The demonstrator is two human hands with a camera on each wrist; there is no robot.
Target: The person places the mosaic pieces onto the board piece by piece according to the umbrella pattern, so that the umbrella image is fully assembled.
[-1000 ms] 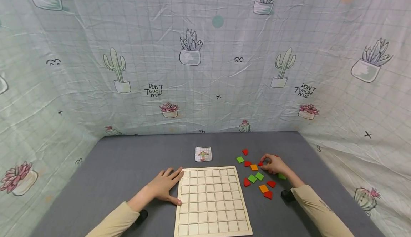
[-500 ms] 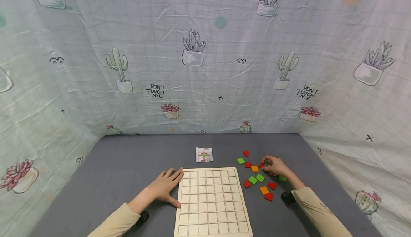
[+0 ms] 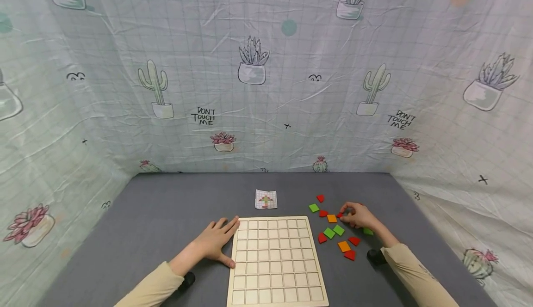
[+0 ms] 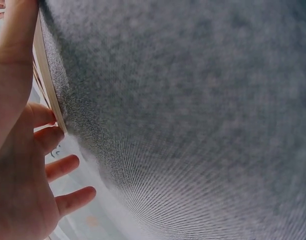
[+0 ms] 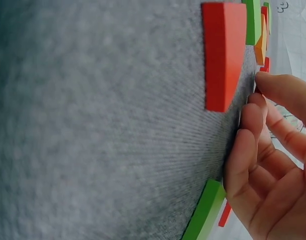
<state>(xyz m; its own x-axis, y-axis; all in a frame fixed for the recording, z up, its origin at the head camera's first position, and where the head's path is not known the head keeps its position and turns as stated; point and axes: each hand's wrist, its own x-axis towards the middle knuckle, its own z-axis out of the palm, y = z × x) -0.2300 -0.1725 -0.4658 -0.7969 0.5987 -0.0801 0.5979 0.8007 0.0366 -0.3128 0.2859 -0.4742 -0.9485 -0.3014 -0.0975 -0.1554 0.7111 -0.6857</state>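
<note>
My left hand [image 3: 214, 242] lies spread along the left edge of the wooden grid board [image 3: 276, 263], its fingers straight. Thumb and fingertips touch the rim; the left wrist view shows the fingers [image 4: 63, 167] at the board's edge. On the right, my right hand [image 3: 359, 216] pinches a small red tile [image 3: 339, 215] between thumb and forefinger, low over the table. The hand covers part of that tile. In the right wrist view the other fingers [image 5: 250, 120] are curled close to the cloth, beside a red tile [image 5: 223, 55] and a green tile [image 5: 205, 212].
Several loose red, green and orange tiles lie right of the board, such as an orange tile [image 3: 344, 246] and a green tile [image 3: 314, 208]. Behind the board is a small pattern card [image 3: 266, 199]. A printed curtain [image 3: 275, 99] bounds the grey table [image 3: 200, 196].
The whole head view has shifted slightly. Both hands keep nearly the same place, the left on the board's edge and the right at the red tile.
</note>
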